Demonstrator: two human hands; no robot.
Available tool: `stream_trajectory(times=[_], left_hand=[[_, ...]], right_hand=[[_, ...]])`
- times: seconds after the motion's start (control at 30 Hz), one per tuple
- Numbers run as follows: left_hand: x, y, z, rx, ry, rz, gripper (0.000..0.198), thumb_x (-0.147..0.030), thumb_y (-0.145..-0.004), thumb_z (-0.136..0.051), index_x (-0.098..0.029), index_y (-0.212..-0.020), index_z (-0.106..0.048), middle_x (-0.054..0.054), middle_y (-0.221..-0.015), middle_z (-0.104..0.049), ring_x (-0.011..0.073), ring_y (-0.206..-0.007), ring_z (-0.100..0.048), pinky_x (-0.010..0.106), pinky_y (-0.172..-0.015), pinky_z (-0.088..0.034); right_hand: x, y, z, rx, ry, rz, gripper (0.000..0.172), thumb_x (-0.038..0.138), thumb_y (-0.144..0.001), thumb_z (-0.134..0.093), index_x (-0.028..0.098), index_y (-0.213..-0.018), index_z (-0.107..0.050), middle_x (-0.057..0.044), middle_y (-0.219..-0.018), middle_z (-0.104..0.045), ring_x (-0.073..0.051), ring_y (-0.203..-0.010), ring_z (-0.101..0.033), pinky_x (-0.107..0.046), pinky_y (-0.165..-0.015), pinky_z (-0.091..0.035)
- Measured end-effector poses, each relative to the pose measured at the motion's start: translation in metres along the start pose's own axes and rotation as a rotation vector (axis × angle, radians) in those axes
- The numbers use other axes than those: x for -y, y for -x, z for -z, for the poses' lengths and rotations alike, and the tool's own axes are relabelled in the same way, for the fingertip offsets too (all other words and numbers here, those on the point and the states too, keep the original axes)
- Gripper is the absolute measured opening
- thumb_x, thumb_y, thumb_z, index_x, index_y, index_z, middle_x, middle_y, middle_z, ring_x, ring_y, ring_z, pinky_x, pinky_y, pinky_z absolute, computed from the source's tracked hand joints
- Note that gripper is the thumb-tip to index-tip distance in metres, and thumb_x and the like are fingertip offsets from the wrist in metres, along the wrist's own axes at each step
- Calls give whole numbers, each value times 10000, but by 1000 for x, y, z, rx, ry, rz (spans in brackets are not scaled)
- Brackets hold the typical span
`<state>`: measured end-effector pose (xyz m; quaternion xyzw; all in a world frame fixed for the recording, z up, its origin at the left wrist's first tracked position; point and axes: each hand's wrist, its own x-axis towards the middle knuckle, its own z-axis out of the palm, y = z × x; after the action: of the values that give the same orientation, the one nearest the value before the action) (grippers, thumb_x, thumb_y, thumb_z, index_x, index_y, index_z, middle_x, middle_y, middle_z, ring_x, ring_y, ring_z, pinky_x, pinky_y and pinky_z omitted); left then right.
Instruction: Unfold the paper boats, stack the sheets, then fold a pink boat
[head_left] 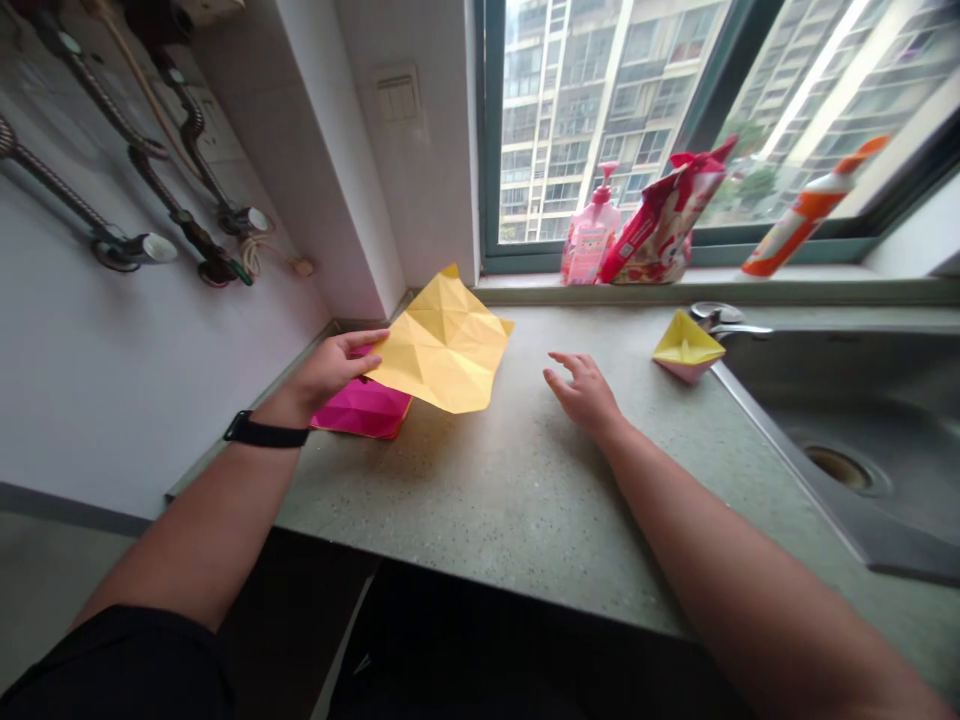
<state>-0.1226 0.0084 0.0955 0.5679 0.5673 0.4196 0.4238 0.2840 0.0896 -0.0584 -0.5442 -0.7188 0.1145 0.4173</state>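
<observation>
The left hand (330, 368) pinched a creased yellow paper (442, 345) at its edge, above pink paper (362, 408); the right hand (589, 393) hovered with fingers spread, empty, over the table (495, 500).

Seemingly no legible print on pouch (664, 225)

Creased sheet (442, 345) at the counter's (480, 500) left over a paper pile (364, 410), folded boat (686, 347) to the right beside the sink (862, 400), pump bottle (590, 235) and pouch (664, 225) on the windowsill (810, 272) behind.

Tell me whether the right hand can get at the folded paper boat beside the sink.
Probably yes: the right hand is open and empty, with only bare counter between it and the paper boat. The left hand holds the yellow sheet.
</observation>
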Motion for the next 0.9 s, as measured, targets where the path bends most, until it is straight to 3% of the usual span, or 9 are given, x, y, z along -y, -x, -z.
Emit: stream_trajectory(times=[0.17, 0.3, 0.57, 0.7, 0.9], left_hand=[[16, 20, 67, -198, -15, 123, 765, -285, -694, -947, -186, -1423, -736, 123, -1349, -785, 244, -1027, -777, 284, -746, -650], [49, 30, 99, -230, -7, 169, 794, -303, -625, -972, -181, -1379, -756, 123, -1335, -792, 173, -878, -748, 210, -637, -585], [93, 21, 106, -237, 5, 244, 755, -283, -572, -980, -169, -1294, -787, 128, -1353, -787, 251, -1071, -774, 298, -854, -630], [102, 16, 109, -228, 14, 260, 744, -258, -588, -967, -185, -1306, -786, 106, -1331, -795, 245, -1071, -771, 307, -891, -628], [105, 13, 115, -178, -16, 317, 723, -243, -616, -957, -196, -1317, -786, 94, -1219, -822, 234, -968, -778, 309, -818, -637]], right_hand=[[-4, 1, -4, 11, -12, 2, 494, 495, -984, -570, 207, -1348, -739, -163, -1297, -712, -340, -1235, -680, -532, -1161, -509], [-5, 1, -5, 17, -27, 5, 484, 473, -961, -588, 198, -1326, -751, -163, -1282, -710, -336, -1200, -696, -528, -1140, -525], [-8, 0, -6, 18, -54, 18, 422, 446, -935, -630, 230, -1264, -782, -134, -1249, -700, -317, -1161, -709, -519, -1120, -544], [-8, 0, -6, 6, -71, 38, 384, 444, -935, -636, 233, -1209, -804, -132, -1236, -691, -311, -1177, -702, -508, -1134, -538], [-7, 1, -7, 11, -77, 56, 340, 432, -946, -622, 242, -1148, -818, -134, -1228, -703, -311, -1208, -687, -502, -1134, -542]])
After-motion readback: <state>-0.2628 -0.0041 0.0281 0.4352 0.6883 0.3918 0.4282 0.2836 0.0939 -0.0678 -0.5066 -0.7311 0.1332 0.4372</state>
